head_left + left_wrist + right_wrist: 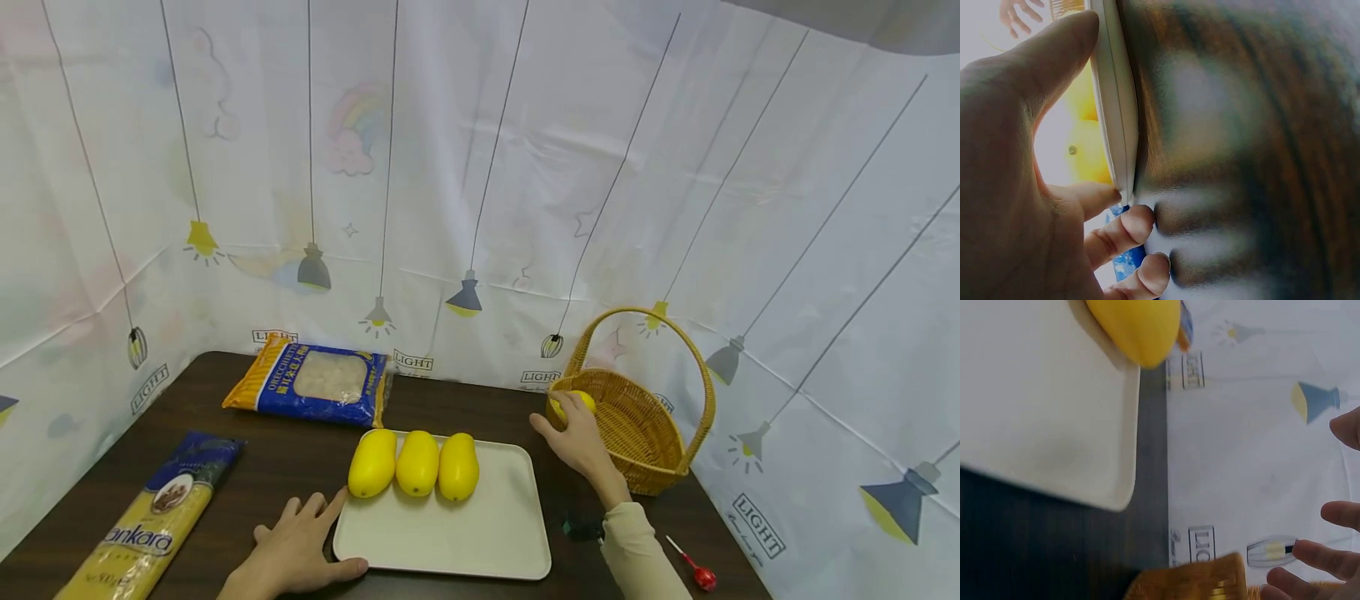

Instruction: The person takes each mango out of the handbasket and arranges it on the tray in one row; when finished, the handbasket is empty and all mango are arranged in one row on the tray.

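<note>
Three smooth, oblong yellow fruits lie side by side along the back left of a cream tray. My left hand is at the tray's left end with fingers spread. In the left wrist view its thumb lies against the rim, and the forefinger reaches the corner. My right hand is over the left side of a wicker basket. Another yellow fruit shows in the basket behind its fingers. In the right wrist view, those fingers are spread and hold nothing.
A blue and orange pasta bag lies at the back left, a long spaghetti pack at the left. A red lollipop and a small dark object are near the right sleeve. The basket's tall handle arches up. A printed curtain hangs behind.
</note>
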`<state>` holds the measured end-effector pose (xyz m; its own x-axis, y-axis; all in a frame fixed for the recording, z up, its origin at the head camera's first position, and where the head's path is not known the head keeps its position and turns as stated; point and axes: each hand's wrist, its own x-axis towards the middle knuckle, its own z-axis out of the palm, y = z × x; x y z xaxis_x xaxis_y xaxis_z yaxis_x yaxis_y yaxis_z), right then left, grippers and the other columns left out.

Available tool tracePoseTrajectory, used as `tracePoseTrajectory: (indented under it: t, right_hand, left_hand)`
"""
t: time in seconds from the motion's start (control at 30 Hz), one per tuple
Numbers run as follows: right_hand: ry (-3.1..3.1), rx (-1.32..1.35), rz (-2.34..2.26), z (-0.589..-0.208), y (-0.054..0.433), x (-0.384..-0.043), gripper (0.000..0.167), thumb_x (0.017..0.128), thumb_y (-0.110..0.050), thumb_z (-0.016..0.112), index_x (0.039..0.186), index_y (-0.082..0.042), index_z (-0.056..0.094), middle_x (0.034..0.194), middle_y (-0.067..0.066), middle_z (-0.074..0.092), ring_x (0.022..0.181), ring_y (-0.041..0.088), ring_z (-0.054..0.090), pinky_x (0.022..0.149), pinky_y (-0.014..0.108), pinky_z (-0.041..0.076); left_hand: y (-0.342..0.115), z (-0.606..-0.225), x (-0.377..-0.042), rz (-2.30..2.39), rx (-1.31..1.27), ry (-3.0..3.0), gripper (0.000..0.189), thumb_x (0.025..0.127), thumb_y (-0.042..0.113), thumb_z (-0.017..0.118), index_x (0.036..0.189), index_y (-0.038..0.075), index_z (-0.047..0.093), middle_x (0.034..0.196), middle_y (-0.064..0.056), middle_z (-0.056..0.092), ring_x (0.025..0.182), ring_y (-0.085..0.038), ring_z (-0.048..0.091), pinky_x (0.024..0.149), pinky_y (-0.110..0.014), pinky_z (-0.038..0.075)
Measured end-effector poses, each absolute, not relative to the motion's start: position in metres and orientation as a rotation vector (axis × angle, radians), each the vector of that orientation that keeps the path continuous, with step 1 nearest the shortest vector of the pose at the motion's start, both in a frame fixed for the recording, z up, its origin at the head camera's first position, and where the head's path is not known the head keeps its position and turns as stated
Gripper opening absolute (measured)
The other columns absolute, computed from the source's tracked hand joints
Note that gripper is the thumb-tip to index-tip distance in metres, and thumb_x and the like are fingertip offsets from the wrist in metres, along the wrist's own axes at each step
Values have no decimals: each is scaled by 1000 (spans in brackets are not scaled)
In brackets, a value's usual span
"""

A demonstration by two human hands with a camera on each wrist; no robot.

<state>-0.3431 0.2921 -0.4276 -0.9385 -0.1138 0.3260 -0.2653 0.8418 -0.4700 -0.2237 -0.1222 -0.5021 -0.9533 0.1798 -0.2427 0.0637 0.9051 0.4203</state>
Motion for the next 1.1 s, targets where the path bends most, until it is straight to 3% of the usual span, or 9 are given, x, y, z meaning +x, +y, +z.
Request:
tracePoseTrajectory:
  t: [0.27, 0.83, 1.1]
  right_hand:
    - [-2757, 114, 721, -426, 323, -363, 70, 96, -51, 58, 147, -5, 48, 145, 22, 47, 125, 41, 50, 91, 50, 50]
    - [-2872, 22, 681, -435, 347, -383, 81, 97, -62, 49, 151, -3, 40, 152, 26, 41, 135, 46, 44, 108, 61, 40]
    - [-2940, -17, 682, -441, 362, -391, 84, 98, -63, 47, 153, 0, 36, 152, 31, 38, 134, 49, 42, 106, 62, 40]
  left_hand:
    - [-123, -500, -224, 608, 184, 2795, 113, 67, 83, 70, 155, 19, 40, 139, -14, 53, 118, -41, 49, 80, -85, 33]
    - [-123, -502, -225, 612, 190, 2793, 113, 66, 83, 70, 155, 19, 41, 138, -13, 53, 117, -40, 49, 79, -84, 35]
    - [-124, -506, -225, 607, 187, 2797, 117, 63, 87, 68, 155, 21, 40, 136, -11, 54, 116, -38, 49, 78, -84, 35]
